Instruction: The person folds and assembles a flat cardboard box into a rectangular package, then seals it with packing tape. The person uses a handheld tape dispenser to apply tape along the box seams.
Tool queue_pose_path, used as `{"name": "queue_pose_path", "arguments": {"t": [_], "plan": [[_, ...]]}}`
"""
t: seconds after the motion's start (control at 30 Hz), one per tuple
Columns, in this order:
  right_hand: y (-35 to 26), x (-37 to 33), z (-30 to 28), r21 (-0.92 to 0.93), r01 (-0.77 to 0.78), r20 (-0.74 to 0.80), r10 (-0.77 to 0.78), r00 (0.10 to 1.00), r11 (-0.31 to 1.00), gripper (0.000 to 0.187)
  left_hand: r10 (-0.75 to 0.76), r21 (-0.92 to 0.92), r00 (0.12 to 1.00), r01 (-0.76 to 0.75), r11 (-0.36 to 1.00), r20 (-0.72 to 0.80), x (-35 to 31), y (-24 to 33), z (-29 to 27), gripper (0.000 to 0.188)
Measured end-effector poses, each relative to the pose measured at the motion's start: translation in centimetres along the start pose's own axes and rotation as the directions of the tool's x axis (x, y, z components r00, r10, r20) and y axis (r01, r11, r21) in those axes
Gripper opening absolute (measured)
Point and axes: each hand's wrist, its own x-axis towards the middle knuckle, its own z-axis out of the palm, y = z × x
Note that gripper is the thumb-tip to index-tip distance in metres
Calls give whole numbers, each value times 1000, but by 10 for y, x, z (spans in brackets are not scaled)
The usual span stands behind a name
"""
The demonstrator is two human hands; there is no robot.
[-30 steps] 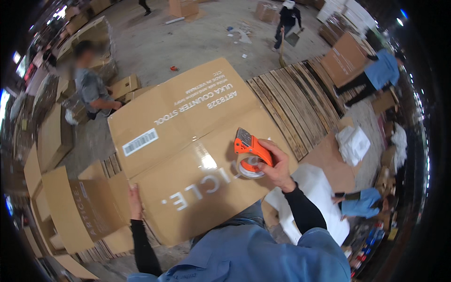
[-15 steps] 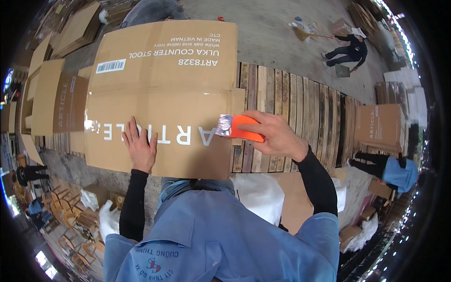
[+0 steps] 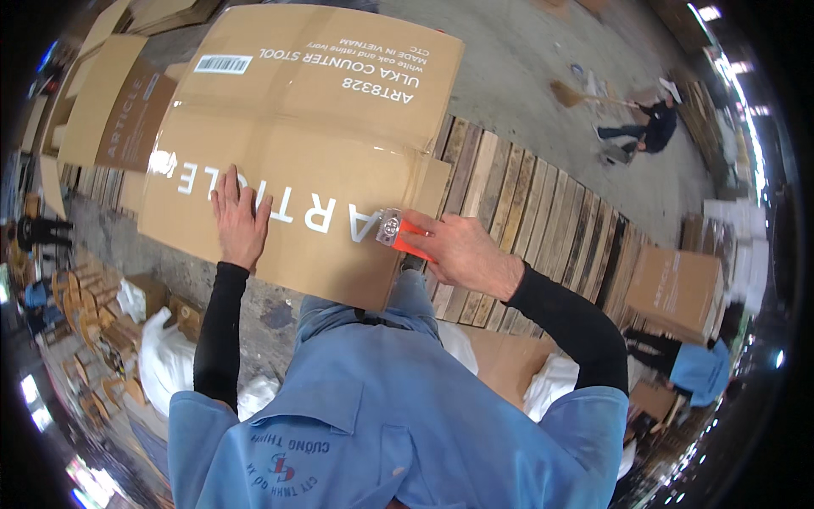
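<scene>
A large brown cardboard box (image 3: 280, 229) lies in front of me, with white print, a barcode label and clear tape along its seam. My left hand (image 3: 241, 222) rests flat on it, fingers stretched out, over the printed letters. My right hand (image 3: 466, 254) is closed round an orange hand-held tape dispenser (image 3: 414, 241). The dispenser's shiny front end is at the box's near right part, beside the edge. Part of the dispenser is hidden by my fingers. A cardboard flap (image 3: 431, 188) sticks out at the box's right side.
A slatted wooden pallet row (image 3: 517, 212) runs under and right of the box. Stacked cartons (image 3: 674, 288) stand at the right, more cartons (image 3: 127, 110) at the left. A person with a broom (image 3: 649, 127) is far right; another in blue (image 3: 699, 373) stands nearer. Wooden chairs (image 3: 80, 297) are lower left.
The view has shifted and turned, so the box appears tilted and further up-left. My right hand has moved the dispenser a little toward me along the box's right side. My left hand stays on the box.
</scene>
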Motion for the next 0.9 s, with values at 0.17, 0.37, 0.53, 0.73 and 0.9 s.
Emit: {"name": "queue_pose_path", "arguments": {"t": [0.17,0.37,0.53,0.73,0.9], "plan": [[31,-40,3,5,119,-14,-119,993,993,61,-4,-152,993,-15,988,-118,-42,80,1,43],[76,-110,44,7,112,4,-112,994,994,64,372,-159,846,-337,928,381,-64,239,-8,56],[75,-72,75,7,123,-17,-123,992,992,57,468,322,686,-698,640,557,-75,274,31,64],[56,-18,99,-94,212,-29,-216,976,973,20,136,190,231,-945,265,963,-52,292,34,57],[100,-19,192,-50,70,180,-60,982,996,20,275,97,269,-855,509,923,-55,283,51,52]]}}
